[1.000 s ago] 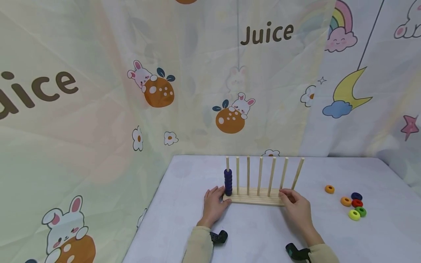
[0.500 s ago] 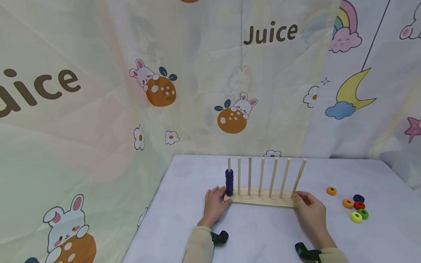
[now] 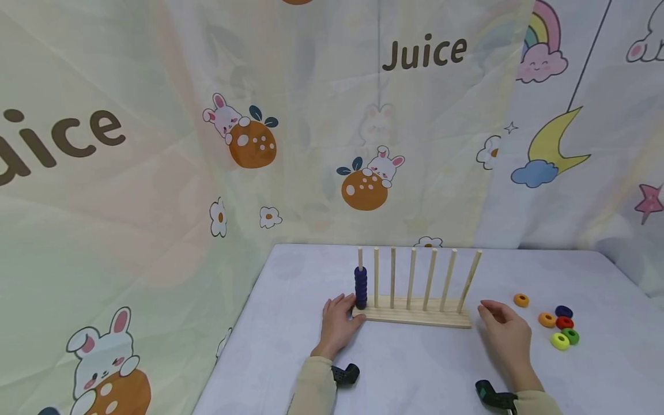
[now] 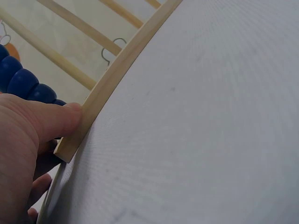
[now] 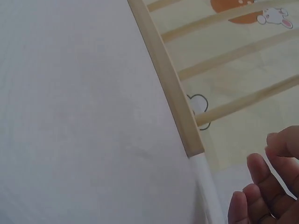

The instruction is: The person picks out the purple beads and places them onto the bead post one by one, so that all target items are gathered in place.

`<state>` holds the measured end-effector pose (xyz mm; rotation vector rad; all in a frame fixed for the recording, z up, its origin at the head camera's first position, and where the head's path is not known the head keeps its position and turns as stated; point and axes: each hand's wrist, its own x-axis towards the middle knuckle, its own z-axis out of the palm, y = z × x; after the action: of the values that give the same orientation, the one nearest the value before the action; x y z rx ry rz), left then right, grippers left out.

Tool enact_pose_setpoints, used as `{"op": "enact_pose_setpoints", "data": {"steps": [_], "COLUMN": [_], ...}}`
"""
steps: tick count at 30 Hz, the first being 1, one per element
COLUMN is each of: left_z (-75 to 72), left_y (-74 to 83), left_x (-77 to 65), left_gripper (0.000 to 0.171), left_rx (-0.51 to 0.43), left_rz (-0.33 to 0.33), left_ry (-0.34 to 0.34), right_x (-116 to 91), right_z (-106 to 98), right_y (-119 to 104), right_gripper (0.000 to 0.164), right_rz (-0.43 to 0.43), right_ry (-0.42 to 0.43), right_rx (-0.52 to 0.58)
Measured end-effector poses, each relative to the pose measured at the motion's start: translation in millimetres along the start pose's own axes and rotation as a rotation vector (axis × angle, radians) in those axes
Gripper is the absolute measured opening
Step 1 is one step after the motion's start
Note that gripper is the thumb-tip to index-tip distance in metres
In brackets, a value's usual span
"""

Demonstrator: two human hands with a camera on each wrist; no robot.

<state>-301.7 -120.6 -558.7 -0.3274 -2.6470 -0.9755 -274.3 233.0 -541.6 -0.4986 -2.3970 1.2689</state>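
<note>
A wooden bead rack [image 3: 415,314] stands on the table, its base a flat board with several upright pegs. Dark blue beads [image 3: 360,288] are stacked on the leftmost peg; the other pegs are bare. My left hand [image 3: 339,325] holds the board's left end, thumb along the front edge in the left wrist view and fingers behind it, partly hidden. Just off the board's right end, my right hand [image 3: 505,334] hovers with loosely bent fingers. In the right wrist view its fingertips [image 5: 258,164] hold nothing and are apart from the rack.
On the right of the table lie loose ring beads: two orange, one of them an orange bead [image 3: 521,300] set apart, plus a dark blue bead [image 3: 563,311], a red bead [image 3: 565,323], a green bead [image 3: 571,336] and a yellow bead [image 3: 559,341]. A printed curtain [image 3: 311,115] hangs behind.
My right hand has moved right, from the front of the board past its right end, and is now off the rack. The left hand has kept its hold.
</note>
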Motion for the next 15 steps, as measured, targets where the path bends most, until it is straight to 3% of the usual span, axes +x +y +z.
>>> {"op": "enact_pose_setpoints", "data": {"steps": [15], "left_z": [-0.3], "left_y": [-1.4], "left_x": [-0.6], "left_gripper": [0.054], "left_rx": [-0.004], "left_rz": [0.017], "left_ry": [0.010], "right_x": [6.5], "right_z": [-18.3], "right_y": [10.7], "right_gripper": [0.035], "right_rz": [0.047], "right_ry": [0.017], "right_rx": [-0.009]}}
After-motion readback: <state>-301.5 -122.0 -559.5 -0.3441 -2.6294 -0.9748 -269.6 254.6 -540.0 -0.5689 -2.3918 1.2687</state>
